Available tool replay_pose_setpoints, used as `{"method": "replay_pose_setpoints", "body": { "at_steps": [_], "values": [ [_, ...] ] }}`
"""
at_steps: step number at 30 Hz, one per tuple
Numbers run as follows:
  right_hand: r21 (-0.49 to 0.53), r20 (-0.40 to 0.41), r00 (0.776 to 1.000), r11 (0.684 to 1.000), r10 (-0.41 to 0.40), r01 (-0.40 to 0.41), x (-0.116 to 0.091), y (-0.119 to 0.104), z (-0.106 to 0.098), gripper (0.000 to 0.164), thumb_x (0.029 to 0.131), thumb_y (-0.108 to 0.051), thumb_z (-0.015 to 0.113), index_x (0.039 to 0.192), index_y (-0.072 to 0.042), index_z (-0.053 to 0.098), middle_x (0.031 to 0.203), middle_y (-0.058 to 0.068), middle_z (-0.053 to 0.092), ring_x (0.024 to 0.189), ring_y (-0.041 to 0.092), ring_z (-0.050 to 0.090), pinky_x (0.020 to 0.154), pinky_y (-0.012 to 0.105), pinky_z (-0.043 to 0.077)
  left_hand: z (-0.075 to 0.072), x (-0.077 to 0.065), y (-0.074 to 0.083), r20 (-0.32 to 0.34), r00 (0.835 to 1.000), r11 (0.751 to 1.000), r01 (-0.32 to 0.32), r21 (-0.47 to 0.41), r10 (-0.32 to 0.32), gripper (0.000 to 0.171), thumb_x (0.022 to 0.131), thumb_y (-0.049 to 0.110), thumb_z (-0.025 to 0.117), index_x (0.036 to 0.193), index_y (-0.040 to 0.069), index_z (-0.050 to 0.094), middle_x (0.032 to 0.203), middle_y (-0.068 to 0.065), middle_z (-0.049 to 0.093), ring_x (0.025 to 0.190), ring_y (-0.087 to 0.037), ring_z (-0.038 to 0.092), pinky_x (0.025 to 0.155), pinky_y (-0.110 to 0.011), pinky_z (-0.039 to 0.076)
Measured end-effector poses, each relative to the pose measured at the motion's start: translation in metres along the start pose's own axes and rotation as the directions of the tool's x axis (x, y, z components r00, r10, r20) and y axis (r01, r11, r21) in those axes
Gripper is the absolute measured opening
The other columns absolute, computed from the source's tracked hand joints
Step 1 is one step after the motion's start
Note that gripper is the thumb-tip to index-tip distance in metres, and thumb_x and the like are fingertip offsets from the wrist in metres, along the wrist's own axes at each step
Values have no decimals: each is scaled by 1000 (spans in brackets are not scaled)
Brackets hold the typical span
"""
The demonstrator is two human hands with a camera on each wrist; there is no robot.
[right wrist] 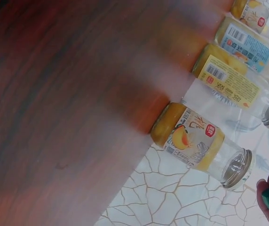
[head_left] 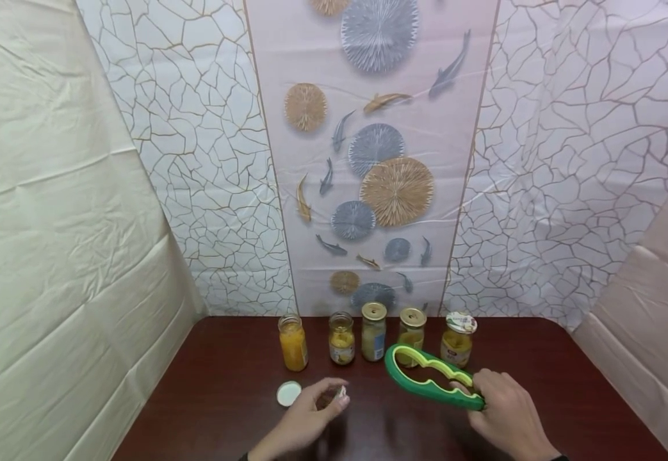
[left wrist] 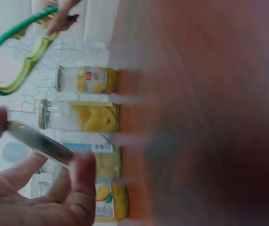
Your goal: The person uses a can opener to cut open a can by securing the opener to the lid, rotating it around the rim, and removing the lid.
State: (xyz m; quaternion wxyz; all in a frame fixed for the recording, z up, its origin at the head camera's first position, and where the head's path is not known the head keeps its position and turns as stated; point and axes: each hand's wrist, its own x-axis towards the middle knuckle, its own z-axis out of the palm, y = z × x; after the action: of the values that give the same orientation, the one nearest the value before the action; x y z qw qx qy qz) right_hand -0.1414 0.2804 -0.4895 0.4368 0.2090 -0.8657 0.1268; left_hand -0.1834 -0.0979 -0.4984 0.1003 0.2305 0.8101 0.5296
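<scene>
My left hand (head_left: 309,416) pinches a jar lid (left wrist: 43,143) by its edge between thumb and fingers, above the table's front part. In the head view that lid is mostly hidden by the fingers. My right hand (head_left: 503,406) grips the end of a green jar opener (head_left: 434,390) with a wavy yellow-green inner edge. The opener is held up in front of the jars on the right and touches no lid. Beside my left hand, a white lid (head_left: 289,393) lies on the table. Two lidless jars stand beyond: an orange-filled jar (head_left: 293,346) and a yellow-filled jar (head_left: 342,342).
Along the back of the dark red table (head_left: 195,397), a pale-filled jar (head_left: 373,339) and another jar (head_left: 412,320) wear gold lids. A jar (head_left: 456,349) with a white patterned lid stands at the right. Patterned cloth (head_left: 230,192) hangs behind the table.
</scene>
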Motion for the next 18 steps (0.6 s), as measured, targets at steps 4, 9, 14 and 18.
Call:
{"method": "replay_pose_setpoints", "body": {
  "at_steps": [4,9,14,18],
  "values": [
    [1,2,1000,1000,1,-1,0,1,-3,47,102,-55,43,66,-26,36,66,-14,28,57,5,24,54,21,24,-4,13,1,17,1000,982,19,188,-23,39,94,35,75,131,23,67,115,-7,65,97,-24,64,79,-42,55],
    [-4,3,1000,1000,8,-8,-1,0,-7,49,102,-57,43,65,-26,37,66,-14,28,57,5,26,53,22,25,-3,31,-3,45,994,938,78,338,-99,51,83,28,87,130,16,69,118,-9,68,106,-34,62,85,-54,54],
    [2,-10,1000,1000,4,-4,-3,-1,-7,48,102,-57,45,66,-25,40,65,-15,30,56,5,29,50,22,27,-3,45,-8,44,989,892,111,438,-145,53,74,28,94,119,8,74,109,-7,71,100,-27,63,86,-50,55],
    [1,-10,1000,1000,5,-5,-3,0,-7,48,102,-56,45,67,-24,42,65,-14,32,56,6,30,50,24,28,-3,51,-12,48,992,848,78,524,-120,57,69,32,96,115,6,76,101,-5,71,92,-22,62,83,-45,55]
  ]
}}
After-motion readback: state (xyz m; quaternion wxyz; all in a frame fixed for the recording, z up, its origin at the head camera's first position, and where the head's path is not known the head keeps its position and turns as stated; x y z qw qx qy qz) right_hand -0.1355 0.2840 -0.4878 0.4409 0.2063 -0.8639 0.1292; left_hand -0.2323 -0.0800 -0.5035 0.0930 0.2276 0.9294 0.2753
